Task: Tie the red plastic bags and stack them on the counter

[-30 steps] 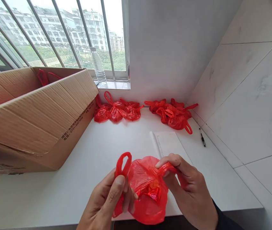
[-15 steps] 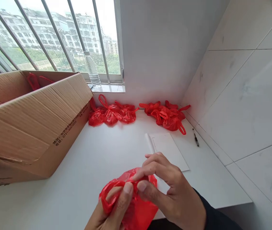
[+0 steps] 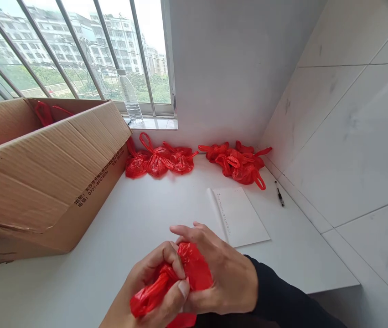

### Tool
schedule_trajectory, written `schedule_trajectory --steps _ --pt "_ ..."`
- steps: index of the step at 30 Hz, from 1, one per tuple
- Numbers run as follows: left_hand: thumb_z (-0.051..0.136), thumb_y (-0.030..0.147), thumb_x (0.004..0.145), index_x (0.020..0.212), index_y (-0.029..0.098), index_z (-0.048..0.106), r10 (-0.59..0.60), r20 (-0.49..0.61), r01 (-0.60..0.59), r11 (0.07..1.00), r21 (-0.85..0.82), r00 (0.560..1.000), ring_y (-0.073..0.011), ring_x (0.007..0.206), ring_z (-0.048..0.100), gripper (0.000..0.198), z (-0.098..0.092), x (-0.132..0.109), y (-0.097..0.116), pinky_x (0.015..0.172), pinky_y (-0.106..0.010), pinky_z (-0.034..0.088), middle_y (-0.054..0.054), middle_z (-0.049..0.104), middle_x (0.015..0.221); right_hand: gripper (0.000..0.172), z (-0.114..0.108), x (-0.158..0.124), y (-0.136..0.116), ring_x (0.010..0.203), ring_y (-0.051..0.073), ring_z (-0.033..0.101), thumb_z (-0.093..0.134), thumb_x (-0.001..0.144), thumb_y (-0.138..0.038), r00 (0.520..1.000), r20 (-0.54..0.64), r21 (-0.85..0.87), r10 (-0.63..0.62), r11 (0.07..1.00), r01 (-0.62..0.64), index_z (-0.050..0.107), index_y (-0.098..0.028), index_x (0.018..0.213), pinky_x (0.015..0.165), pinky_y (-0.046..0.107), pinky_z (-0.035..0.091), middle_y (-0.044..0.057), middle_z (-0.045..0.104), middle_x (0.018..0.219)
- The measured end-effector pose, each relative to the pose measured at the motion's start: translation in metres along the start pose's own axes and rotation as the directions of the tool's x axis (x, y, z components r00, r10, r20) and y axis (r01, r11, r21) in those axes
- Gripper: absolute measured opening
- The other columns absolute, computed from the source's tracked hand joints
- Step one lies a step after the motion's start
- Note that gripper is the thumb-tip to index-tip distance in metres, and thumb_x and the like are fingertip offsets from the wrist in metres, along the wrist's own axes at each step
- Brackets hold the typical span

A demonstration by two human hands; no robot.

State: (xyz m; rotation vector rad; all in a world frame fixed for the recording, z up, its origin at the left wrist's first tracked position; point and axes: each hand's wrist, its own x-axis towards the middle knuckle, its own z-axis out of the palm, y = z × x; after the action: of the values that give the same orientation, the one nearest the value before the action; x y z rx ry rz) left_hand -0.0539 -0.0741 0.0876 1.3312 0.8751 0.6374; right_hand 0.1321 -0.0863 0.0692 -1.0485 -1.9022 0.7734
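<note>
A crumpled red plastic bag is between my hands near the front edge of the table. My left hand grips a gathered, twisted part of the bag between thumb and fingers, and a folded end sticks out below its palm. My right hand curves around the bag's other side. Its thumb is in front, close to the left thumb, and its fingers stretch over the far side. The palms and part of the bag are hidden.
Several tied red bags line the wall, with a heap of more red bags to their right. An open notebook and a pen lie nearer. At left stands a cardboard box; a water bottle is on the windowsill.
The bag's loop is now bunched inside my left hand. My right hand has moved from a fingertip pinch to a wider hold around the bag, slightly left, uncovering more of the notebook.
</note>
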Motion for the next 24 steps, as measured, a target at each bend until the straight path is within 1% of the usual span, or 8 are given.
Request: schedule_trajectory --steps 3,5,7,10,13,16,20,24 --pt "0.060 0.044 0.087 0.074 0.022 0.045 0.091 -0.107 -0.076 0.988 0.135 0.990 -0.0112 0.062 0.040 0.030 -0.002 0.002 -0.005 0.055 -0.021 0.036 0.002 0.047 0.072 0.059 0.000 0.004 0.012 0.105 0.020 0.066 0.076 0.074 -0.021 0.998 0.050 -0.001 0.040 0.999 -0.040 0.056 -0.028 0.129 0.120 0.050 0.027 0.000 0.071 0.114" --pt "0.054 0.035 0.091 0.078 0.023 0.047 0.174 -0.184 -0.115 0.949 0.292 0.967 -0.0116 0.062 0.043 0.019 -0.004 0.004 -0.009 0.056 -0.021 0.038 0.002 0.049 0.074 0.039 -0.003 0.004 0.014 0.096 0.019 0.067 0.073 0.077 -0.018 0.997 0.026 0.009 0.076 0.997 -0.076 0.065 -0.025 0.114 0.113 0.046 0.036 0.000 0.073 0.106" --pt "0.052 0.023 0.092 0.090 0.025 0.054 0.314 -0.236 -0.172 0.862 0.477 0.919 -0.0120 0.067 0.050 0.003 -0.005 0.007 -0.016 0.059 -0.021 0.042 0.001 0.055 0.082 0.032 -0.006 0.004 0.014 0.087 0.018 0.065 0.072 0.082 -0.028 0.989 0.030 0.058 0.141 0.988 -0.143 0.067 -0.024 0.113 0.097 0.039 0.048 0.001 0.073 0.096" --pt "0.051 0.011 0.091 0.115 0.030 0.062 0.581 -0.200 -0.318 0.665 0.676 0.789 -0.0137 0.085 0.060 0.033 -0.007 0.011 -0.029 0.070 -0.021 0.049 -0.003 0.058 0.104 0.041 -0.009 0.006 0.018 0.069 0.014 0.059 0.051 0.098 -0.043 0.969 0.106 0.222 0.222 0.945 -0.241 0.057 -0.025 0.134 0.073 0.030 0.051 -0.002 0.065 0.077" --pt "0.051 0.008 0.092 0.128 0.038 0.061 0.686 -0.125 -0.384 0.537 0.751 0.716 -0.0135 0.091 0.061 0.048 -0.007 0.011 -0.039 0.073 -0.020 0.049 -0.003 0.055 0.111 0.040 -0.009 0.009 0.025 0.069 0.012 0.058 0.040 0.103 -0.040 0.961 0.199 0.367 0.195 0.894 -0.257 0.052 -0.021 0.136 0.072 0.028 0.049 -0.002 0.061 0.075" --pt "0.050 0.011 0.094 0.142 0.043 0.049 0.651 -0.080 -0.346 0.499 0.795 0.755 -0.0153 0.097 0.062 0.057 -0.008 0.010 -0.045 0.077 -0.021 0.051 -0.005 0.054 0.117 0.028 -0.009 0.011 0.029 0.075 0.013 0.057 0.053 0.097 -0.040 0.951 0.247 0.416 0.187 0.866 -0.278 0.064 -0.017 0.108 0.073 0.028 0.048 0.001 0.063 0.085" --pt "0.041 0.023 0.099 0.157 0.035 0.021 0.558 0.005 -0.313 0.458 0.832 0.830 -0.0223 0.118 0.058 0.063 -0.014 0.008 -0.053 0.092 -0.030 0.053 -0.010 0.053 0.136 0.021 -0.009 0.010 0.028 0.072 0.012 0.053 0.057 0.095 -0.038 0.949 0.202 0.400 0.242 0.864 -0.306 0.058 -0.018 0.093 0.069 0.026 0.045 -0.001 0.061 0.081" --pt "0.033 0.024 0.100 0.158 0.030 0.018 0.580 0.014 -0.300 0.402 0.865 0.815 -0.0266 0.137 0.043 0.060 -0.024 0.000 -0.068 0.113 -0.047 0.037 -0.009 0.054 0.143 0.021 -0.016 0.003 0.035 0.073 0.013 0.053 0.051 0.099 -0.040 0.959 0.072 0.343 0.273 0.897 -0.281 0.053 -0.020 0.093 0.070 0.027 0.044 -0.001 0.057 0.080"
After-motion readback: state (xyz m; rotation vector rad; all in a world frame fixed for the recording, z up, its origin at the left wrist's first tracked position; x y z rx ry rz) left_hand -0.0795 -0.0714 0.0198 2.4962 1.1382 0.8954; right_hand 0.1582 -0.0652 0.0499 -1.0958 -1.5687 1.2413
